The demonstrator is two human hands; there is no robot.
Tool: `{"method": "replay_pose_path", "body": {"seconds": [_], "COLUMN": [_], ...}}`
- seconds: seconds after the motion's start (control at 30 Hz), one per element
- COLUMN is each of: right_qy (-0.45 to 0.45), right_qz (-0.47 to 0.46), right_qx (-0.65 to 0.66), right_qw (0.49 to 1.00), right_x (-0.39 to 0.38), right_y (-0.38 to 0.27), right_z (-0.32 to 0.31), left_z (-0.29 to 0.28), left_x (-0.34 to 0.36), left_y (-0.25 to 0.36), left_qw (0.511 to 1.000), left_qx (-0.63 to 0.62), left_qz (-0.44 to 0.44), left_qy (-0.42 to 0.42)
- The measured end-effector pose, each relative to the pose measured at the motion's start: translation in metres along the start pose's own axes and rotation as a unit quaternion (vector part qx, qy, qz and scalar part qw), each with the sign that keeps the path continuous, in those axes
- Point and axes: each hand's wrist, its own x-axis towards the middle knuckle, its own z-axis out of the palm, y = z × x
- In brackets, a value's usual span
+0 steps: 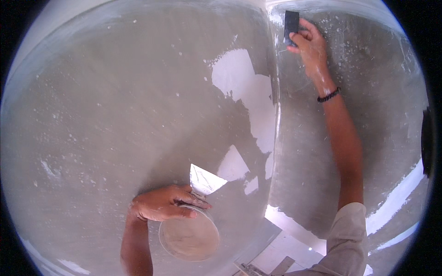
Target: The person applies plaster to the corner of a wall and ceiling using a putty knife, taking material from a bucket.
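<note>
At the lower middle, my left hand (168, 203) is closed over the rim of a round, pale-edged tub (189, 237) with a beige inside. The same hand holds a putty knife (206, 180) by its handle. Its flared white-smeared blade points up and away from me. My right arm is raised, and my right hand (313, 48) is closed on a flat black rectangular block (291, 27) with the thumb on its near face. The block is at the wall just right of the inside corner, near the top. White smears mark the right wrist, above a dark beaded bracelet (328, 95).
A grey plastered wall (101, 115) meets a second grey wall (386, 92) at a whitish vertical corner line (277, 115). Bright white patches (253, 94) lie left of the corner. Below the corner are a pale surface (285, 246) and some objects too unclear to name.
</note>
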Motion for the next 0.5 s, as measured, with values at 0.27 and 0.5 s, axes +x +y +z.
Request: {"method": "replay_pose_path", "body": {"seconds": [0.27, 0.5], "right_qy": [0.046, 0.087], "right_qz": [-0.125, -0.16], "right_qx": [-0.321, -0.329], "right_qw": [0.938, 0.927], "right_x": [0.038, 0.055], "right_y": [-0.002, 0.054], "right_z": [0.034, 0.046], "left_z": [-0.001, -0.004], "left_x": [-0.004, -0.001], "left_y": [-0.005, -0.006], "left_qw": [0.999, 0.999], "left_qx": [-0.031, -0.046], "left_qz": [0.001, 0.002], "left_qy": [0.022, 0.01]}}
